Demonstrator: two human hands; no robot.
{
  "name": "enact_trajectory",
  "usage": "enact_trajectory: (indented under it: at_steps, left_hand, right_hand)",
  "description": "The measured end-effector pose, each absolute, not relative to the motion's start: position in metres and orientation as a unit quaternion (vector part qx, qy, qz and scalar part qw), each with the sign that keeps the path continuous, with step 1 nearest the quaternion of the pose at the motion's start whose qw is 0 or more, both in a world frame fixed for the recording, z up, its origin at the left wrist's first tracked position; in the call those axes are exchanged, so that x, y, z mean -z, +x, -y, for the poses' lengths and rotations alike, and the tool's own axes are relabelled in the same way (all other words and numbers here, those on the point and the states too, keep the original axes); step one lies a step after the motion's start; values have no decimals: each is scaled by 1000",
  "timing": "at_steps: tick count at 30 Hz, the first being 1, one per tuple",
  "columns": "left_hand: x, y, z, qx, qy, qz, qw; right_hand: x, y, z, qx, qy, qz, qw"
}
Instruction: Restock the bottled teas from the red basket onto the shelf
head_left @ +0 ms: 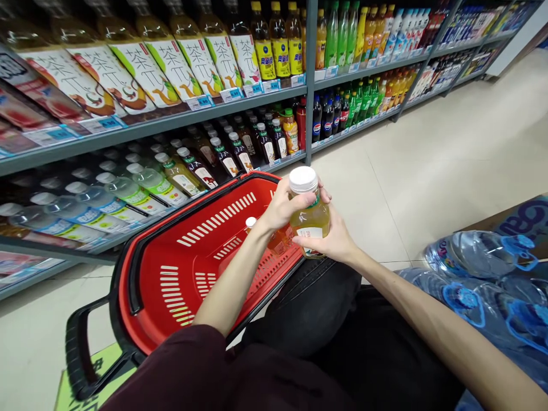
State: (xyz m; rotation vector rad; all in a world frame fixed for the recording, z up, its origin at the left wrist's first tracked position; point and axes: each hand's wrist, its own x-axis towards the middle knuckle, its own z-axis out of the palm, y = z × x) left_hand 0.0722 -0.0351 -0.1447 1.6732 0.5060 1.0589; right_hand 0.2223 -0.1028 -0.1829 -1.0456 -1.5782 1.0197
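The bottle, white-capped and filled with yellowish liquid, was held up between both hands near the basket's right rim, just above the knee. The left hand gripped its upper part, thumb across the front below the cap. The right hand gripped lower, thumb over the label; how its fingers lay behind could not be told. To the left, the red basket stood between the person and the shelves, with another white cap showing inside, beside the left forearm. Black trousers showed below the hands. Beyond the basket, shelves held rows of drinks. To the right stood large water jugs.
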Motion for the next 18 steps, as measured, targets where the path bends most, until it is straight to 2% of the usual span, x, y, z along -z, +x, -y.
enact_trajectory:
  at_steps: [5, 18]
  left_hand:
    - [147, 72, 33, -444, 709, -225, 498]
    - [151, 72, 30, -465, 674, -225, 528]
  right_hand:
    - [183, 218, 106, -401, -462, 637, 470]
    - [185, 218, 103, -401, -471, 631, 469]
